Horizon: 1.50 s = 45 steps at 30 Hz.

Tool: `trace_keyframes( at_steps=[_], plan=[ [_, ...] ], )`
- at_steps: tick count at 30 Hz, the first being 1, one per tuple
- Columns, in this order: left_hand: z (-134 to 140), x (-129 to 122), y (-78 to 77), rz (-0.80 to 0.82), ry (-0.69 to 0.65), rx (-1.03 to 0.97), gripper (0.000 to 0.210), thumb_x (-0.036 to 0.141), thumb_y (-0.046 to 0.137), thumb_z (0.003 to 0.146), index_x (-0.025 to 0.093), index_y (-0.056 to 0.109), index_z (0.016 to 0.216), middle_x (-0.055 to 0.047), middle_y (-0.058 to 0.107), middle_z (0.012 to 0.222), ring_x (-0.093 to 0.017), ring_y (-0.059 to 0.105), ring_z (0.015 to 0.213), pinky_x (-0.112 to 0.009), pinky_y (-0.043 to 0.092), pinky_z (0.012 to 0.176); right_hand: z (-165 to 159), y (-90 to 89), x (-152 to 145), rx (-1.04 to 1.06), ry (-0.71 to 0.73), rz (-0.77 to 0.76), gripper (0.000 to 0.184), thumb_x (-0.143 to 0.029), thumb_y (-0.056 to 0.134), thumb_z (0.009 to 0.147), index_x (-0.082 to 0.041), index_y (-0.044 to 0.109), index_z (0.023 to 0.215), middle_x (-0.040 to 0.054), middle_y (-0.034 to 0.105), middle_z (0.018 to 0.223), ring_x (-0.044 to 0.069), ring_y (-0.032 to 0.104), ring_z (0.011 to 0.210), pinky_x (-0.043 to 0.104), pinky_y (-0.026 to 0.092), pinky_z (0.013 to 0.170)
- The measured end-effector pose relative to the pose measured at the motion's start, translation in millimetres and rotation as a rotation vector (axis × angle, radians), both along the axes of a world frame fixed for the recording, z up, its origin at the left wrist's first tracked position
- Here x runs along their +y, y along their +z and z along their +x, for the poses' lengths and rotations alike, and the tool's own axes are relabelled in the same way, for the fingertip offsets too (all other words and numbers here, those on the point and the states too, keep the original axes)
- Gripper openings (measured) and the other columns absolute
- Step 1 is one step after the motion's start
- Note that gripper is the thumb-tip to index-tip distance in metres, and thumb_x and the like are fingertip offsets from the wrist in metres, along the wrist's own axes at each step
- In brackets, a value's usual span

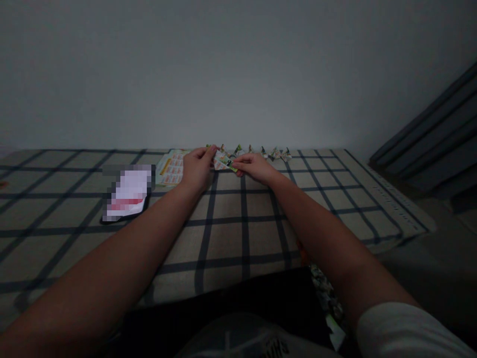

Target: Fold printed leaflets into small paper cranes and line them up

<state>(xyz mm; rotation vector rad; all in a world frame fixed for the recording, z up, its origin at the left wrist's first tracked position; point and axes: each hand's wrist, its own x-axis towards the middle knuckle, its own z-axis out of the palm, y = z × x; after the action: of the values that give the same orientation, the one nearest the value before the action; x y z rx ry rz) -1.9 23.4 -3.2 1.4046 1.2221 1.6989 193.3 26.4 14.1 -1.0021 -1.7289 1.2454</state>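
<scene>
In the head view, we take the phone (128, 191) as our landmark; its screen is blurred out. To the right of it and farther from us, we hold a folded paper piece (223, 162), printed in green, orange and white, over the checked cloth (227, 238) on the bench. Our left hand (197, 168) pinches the paper's left part between thumb and fingers; our right hand (256, 168) has its grip closed on the right end, thumb and fingertips together.

Just right of the phone and a little beyond it lie printed sheets (171, 169), partly behind our left hand. Well to the right of the phone, along the far edge by the wall (238, 74), stands a row of crumpled-looking folded pieces (276, 154), partly hidden by our hands.

The step in hand looks to us like shaping this paper. To do it well, we would let the left grip anchor one end lightly while the right thumb presses the crease from that side outward. Even tension should matter more than force, since thin paper will probably buckle or tear if we pull. The light is dim, so we cannot tell how the layers line up; squaring the edges before pressing seems wise.
</scene>
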Motion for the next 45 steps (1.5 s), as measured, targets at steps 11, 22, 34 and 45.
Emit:
trace_keyframes(
  at_steps=[11,22,34,45],
  plan=[
    [5,-13,6.3,-0.085,-0.11,0.149,0.037,0.053,0.082,0.072,0.019,0.069,0.07,-0.002,0.062,0.061,-0.019,0.059,0.064,-0.03,0.043,0.057,3,3.6,-4,-0.033,-0.01,0.033,0.009,-0.021,0.075,0.084,-0.017,0.07,0.077,-0.0009,0.068,0.064,0.011,0.064,0.06,0.023,0.052,0.063],
    [3,-15,11.5,-0.094,-0.075,0.16,0.035,0.049,0.085,0.069,0.02,0.066,0.065,0.001,0.057,0.053,-0.018,0.06,0.062,-0.028,0.043,0.055,-1,4.8,-8,-0.003,0.021,-0.035,0.017,-0.018,0.069,0.091,-0.017,0.064,0.075,-0.0015,0.066,0.062,0.01,0.063,0.059,0.021,0.052,0.064],
    [6,-20,15.3,-0.162,-0.162,0.174,0.032,0.041,0.087,0.069,0.017,0.069,0.06,-0.003,0.062,0.056,-0.018,0.057,0.059,-0.029,0.04,0.055,1,-7.2,3,0.07,0.075,-0.016,0.014,-0.022,0.07,0.09,-0.017,0.065,0.077,-0.0023,0.066,0.071,0.009,0.063,0.061,0.021,0.054,0.063],
    [5,-12,4.3,-0.056,-0.168,0.167,0.039,0.053,0.083,0.072,0.016,0.072,0.068,-0.002,0.064,0.062,-0.015,0.052,0.06,-0.028,0.037,0.057,-4,-3.0,-1,0.055,0.062,0.001,0.022,-0.023,0.072,0.087,-0.017,0.058,0.071,-0.0043,0.058,0.064,0.009,0.057,0.058,0.019,0.052,0.058]
  ],
)
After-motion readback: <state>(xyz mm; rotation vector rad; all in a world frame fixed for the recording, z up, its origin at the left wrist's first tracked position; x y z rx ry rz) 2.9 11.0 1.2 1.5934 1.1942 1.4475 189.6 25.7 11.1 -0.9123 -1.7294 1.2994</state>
